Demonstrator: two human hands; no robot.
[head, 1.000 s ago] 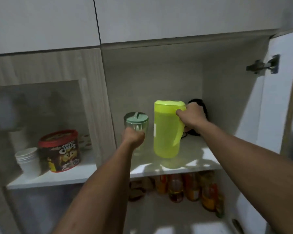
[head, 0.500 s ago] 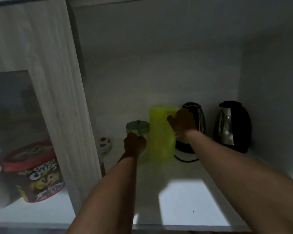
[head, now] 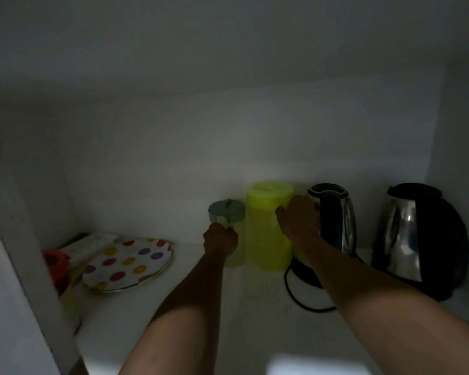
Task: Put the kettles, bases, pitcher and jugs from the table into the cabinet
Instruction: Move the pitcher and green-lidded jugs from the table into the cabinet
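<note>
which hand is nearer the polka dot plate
Left. The left hand grips the small green-lidded jug, just right of the polka dot plate. The right hand holds the yellow-green pitcher, farther right.

Dim, murky cabinet interior, soft focus throughout, one bright light patch at the bottom edge.

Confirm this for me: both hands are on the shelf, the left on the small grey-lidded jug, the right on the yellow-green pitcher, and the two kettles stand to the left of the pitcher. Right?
Not quite. The head view shows both kettles standing right of the yellow-green pitcher, not left. The rest holds: left hand on the small grey-lidded jug, right hand on the pitcher.
</note>
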